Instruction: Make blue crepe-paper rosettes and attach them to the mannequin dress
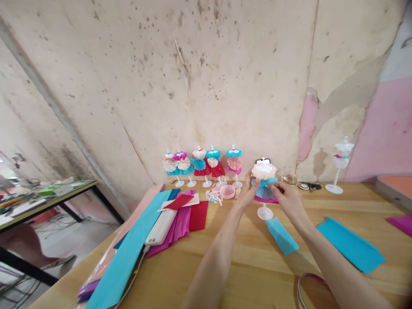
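- A miniature crepe-paper dress (264, 189) stands upright, long axis vertical, on a white plastic dress stand (265, 213) whose round base sits on a wooden table (244, 274), at the table's back half.
- Its white ruffled top faces the person, over a blue and magenta skirt; the hands hide parts of the waist.
- The left hand (246, 192) is partly closed, fingers curled against the dress's near side at the waist.
- The right hand (287, 199) pinches the opposite side between fingertips and thumb.
- A dark rectangular object (263, 161) shows behind the top, too cut off to identify.
- Just beside the dress stand a clear glass (289, 176) and black-handled scissors (310, 186) sit by the wall.
- A pink bowl (227, 191) lies left of the hands, before a row of finished paper dresses (199, 165).
- A blue paper scrap (282, 236) lies near the base; a blue paper sheet (350, 244) lies farther right.
- Stacked crepe paper (125, 257) and a white power bank (161, 227) occupy the table's left side.
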Motion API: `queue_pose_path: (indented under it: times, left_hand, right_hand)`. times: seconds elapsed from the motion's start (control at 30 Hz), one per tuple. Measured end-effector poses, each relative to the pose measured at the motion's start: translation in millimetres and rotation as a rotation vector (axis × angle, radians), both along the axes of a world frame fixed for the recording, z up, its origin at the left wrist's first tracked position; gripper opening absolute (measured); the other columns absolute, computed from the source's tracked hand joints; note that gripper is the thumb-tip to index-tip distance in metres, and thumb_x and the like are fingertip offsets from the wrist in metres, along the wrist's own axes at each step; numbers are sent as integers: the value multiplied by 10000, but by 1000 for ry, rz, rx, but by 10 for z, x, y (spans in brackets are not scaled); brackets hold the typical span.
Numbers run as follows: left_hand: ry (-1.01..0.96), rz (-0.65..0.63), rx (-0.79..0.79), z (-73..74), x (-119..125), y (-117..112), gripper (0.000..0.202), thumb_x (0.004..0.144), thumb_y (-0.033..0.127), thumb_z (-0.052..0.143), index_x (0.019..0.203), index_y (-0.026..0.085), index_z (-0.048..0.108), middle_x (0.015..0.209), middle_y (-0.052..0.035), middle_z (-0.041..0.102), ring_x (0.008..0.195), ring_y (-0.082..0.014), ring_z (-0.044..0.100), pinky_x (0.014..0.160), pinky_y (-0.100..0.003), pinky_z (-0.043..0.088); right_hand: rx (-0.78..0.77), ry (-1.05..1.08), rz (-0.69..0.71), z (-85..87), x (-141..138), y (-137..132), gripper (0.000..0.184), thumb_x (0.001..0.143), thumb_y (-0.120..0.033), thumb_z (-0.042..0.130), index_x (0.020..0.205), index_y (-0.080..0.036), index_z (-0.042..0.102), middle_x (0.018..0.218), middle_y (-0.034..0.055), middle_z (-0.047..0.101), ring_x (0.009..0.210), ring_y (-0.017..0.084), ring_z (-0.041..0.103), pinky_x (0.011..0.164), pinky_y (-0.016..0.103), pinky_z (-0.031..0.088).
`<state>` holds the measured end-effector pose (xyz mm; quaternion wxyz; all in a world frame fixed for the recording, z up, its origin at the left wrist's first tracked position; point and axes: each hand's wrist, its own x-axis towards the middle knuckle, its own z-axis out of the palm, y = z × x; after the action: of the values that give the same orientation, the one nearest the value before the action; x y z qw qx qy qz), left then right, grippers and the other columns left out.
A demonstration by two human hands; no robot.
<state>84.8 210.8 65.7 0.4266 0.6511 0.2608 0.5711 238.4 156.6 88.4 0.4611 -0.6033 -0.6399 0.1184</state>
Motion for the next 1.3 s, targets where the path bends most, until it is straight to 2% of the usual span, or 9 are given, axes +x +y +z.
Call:
queue_pose_path:
  times: [0.17, 0.33, 0.6, 0.73, 1.03, 1.2, 1.3]
  left_hand:
    - [32, 39, 21, -52, 42, 17, 675, 891, 600, 469, 1447, 243, 333, 1365, -100, 516, 1295, -235, 466, 1112, -391, 359]
    - [24, 30, 16, -31, 32, -6, 717, 863, 589, 533, 1452, 244, 313, 1369, -108, 513, 1307, -238, 458, 1122, -396, 344]
    - [-17, -71, -12, -44, 7, -4, 958, 685, 407, 807, 1460, 268, 262, 1337, -112, 528, 1196, -259, 552, 1030, -436, 442]
    - [-17, -65, -46, -66, 9, -9, 898, 708, 371, 793, 1444, 288, 284, 1350, -100, 523, 1175, -244, 572, 1031, -447, 446]
    - [12, -84, -16, -39, 1, -27, 732, 787, 451, 705, 1406, 263, 360, 1311, -93, 563, 1181, -250, 562, 1041, -445, 436]
    - [54, -30, -15, -84, -9, 17, 621, 817, 481, 658, 1339, 235, 428, 1245, -87, 587, 1146, -243, 569, 1013, -415, 454]
    - [50, -10, 11, -78, -6, 10, 608, 832, 456, 649, 1343, 229, 411, 1230, -91, 583, 1125, -228, 576, 1005, -393, 456]
  right_hand:
    - [8, -2, 11, -28, -18, 18, 313, 861, -454, 477, 823, -256, 715, 732, 16, 686, 665, 184, 574, 594, 281, 342]
    - [12, 31, -24, -40, -12, 24, 309, 863, -454, 480, 846, -252, 713, 751, 15, 691, 675, 184, 575, 603, 282, 340]
    - [9, 48, 2, -57, 17, 49, 297, 858, -443, 488, 840, -240, 704, 754, 14, 695, 680, 184, 577, 608, 282, 352]
    - [17, 59, 20, -63, -1, 41, 302, 864, -436, 481, 863, -236, 707, 799, 24, 711, 716, 193, 596, 628, 286, 373]
    - [29, 71, 35, -83, -11, 42, 280, 865, -408, 482, 845, -225, 693, 778, 27, 704, 713, 189, 598, 647, 285, 390]
    - [20, 59, 26, -70, -26, 29, 286, 866, -414, 478, 838, -224, 690, 778, 28, 700, 698, 186, 590, 630, 282, 376]
    - [11, 32, 10, -65, -33, 26, 284, 866, -413, 479, 830, -231, 694, 776, 28, 701, 702, 189, 592, 618, 281, 362]
